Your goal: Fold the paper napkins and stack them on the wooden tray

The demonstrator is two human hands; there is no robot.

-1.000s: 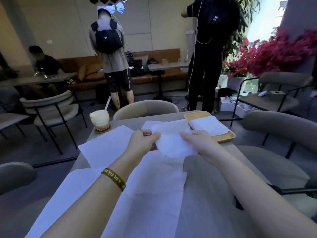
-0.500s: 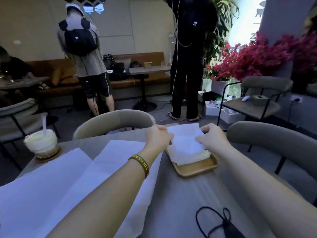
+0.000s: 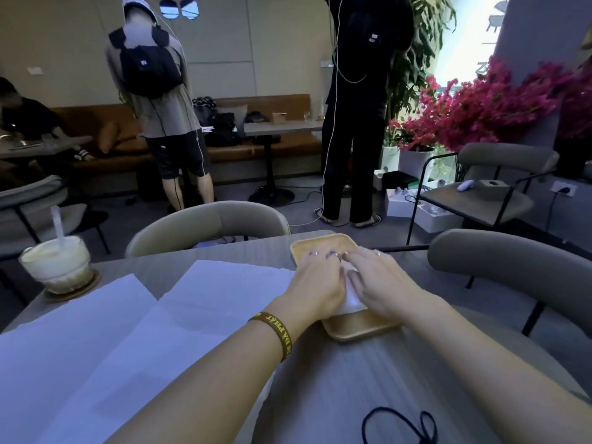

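A wooden tray (image 3: 355,328) sits on the grey table at the right of centre. On it lies a stack of folded white napkins (image 3: 351,299), mostly hidden under my hands. My left hand (image 3: 315,280) rests flat on the stack's left side with fingers spread. My right hand (image 3: 381,280) lies flat on the right side, fingers extended. Neither hand grips anything. Unfolded white napkins (image 3: 128,341) lie spread over the table to the left of the tray.
A drink in a glass with a straw (image 3: 56,262) stands on a coaster at the far left. A black cord (image 3: 400,423) lies near the table's front right. Grey chairs (image 3: 208,224) ring the table; people stand beyond.
Both hands carried the folded napkin from mid-table to the tray, laid it on the stack, let go of its edges and now press flat on it.
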